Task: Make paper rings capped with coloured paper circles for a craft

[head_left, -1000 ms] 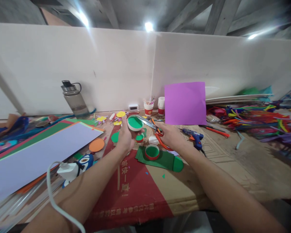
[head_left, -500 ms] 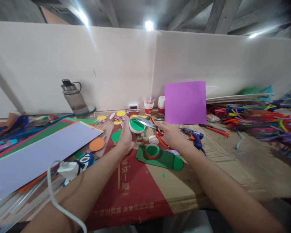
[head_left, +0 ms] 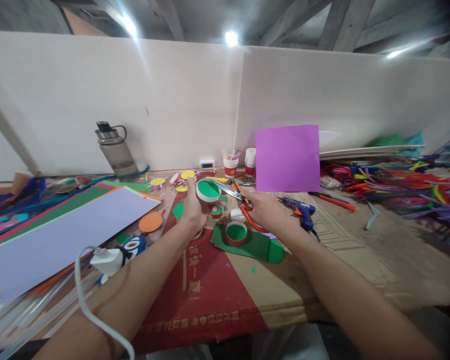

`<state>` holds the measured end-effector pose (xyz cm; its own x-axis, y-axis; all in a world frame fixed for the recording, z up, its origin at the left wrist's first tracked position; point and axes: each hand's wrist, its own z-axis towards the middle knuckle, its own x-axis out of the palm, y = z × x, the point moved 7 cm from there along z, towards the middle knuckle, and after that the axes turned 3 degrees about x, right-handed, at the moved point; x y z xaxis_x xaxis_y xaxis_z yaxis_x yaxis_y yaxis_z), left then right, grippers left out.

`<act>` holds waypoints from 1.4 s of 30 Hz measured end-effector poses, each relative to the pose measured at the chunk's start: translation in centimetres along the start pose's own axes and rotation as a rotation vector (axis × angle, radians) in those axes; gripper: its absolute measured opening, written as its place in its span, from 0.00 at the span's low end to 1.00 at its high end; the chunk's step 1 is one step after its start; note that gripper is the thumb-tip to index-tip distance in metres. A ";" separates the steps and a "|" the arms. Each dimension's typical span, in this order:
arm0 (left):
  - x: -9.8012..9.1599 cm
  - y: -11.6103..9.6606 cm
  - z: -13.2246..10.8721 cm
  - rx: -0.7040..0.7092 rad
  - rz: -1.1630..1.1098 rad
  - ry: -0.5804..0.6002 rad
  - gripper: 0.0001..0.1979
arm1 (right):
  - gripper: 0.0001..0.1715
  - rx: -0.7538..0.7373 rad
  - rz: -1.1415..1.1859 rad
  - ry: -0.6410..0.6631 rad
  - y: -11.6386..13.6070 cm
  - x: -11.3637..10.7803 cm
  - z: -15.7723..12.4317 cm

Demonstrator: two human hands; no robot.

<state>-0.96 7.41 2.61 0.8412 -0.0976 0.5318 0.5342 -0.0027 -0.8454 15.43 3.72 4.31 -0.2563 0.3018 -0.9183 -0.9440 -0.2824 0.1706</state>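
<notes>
My left hand (head_left: 195, 210) is closed around a short white-rimmed cup piece (head_left: 209, 190) whose green round face tilts toward me. In my right hand (head_left: 265, 210) is a pair of scissors (head_left: 230, 190) with orange-red handles, its blades pointing left and reaching the rim of that cup piece. Below the hands, a red-sided cup piece with green inside (head_left: 236, 233) stands on a dark green paper strip (head_left: 257, 247). A white round piece (head_left: 237, 215) lies beside the scissor handles. Another small red and green cup piece (head_left: 217, 213) sits partly behind my left fingers.
Coloured paper sheets (head_left: 75, 240), a power plug (head_left: 107, 261) and a water bottle (head_left: 117, 152) are on the left. Cups (head_left: 231, 167) stand by the wall near a purple sheet (head_left: 287, 159). To the right lie a blue glue gun (head_left: 304, 212), a cutter knife (head_left: 335, 201) and pipe cleaners (head_left: 393, 185).
The cup piece in my left hand has moved slightly left and up and turned a little. The scissor blades, earlier lying across its green face, now meet its right rim.
</notes>
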 end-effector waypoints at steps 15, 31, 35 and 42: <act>0.3 0.1 -0.1 0.112 -0.056 0.029 0.23 | 0.26 0.035 0.142 -0.046 -0.4 -0.1 0.1; 0.3 -0.3 0.0 0.063 -0.002 0.027 0.29 | 0.26 -0.014 0.051 -0.035 -0.1 -0.3 0.0; -0.1 -0.3 0.2 0.018 -0.016 -0.011 0.32 | 0.25 0.027 -0.025 0.011 0.0 -0.3 0.0; -0.5 -0.3 0.3 0.092 -0.119 -0.081 0.26 | 0.21 0.089 -0.026 0.080 0.1 -0.1 -0.1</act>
<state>-1.50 7.76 2.64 0.7737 -0.0212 0.6332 0.6326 0.0822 -0.7701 15.38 3.53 4.38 -0.2177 0.2331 -0.9478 -0.9657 -0.1926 0.1744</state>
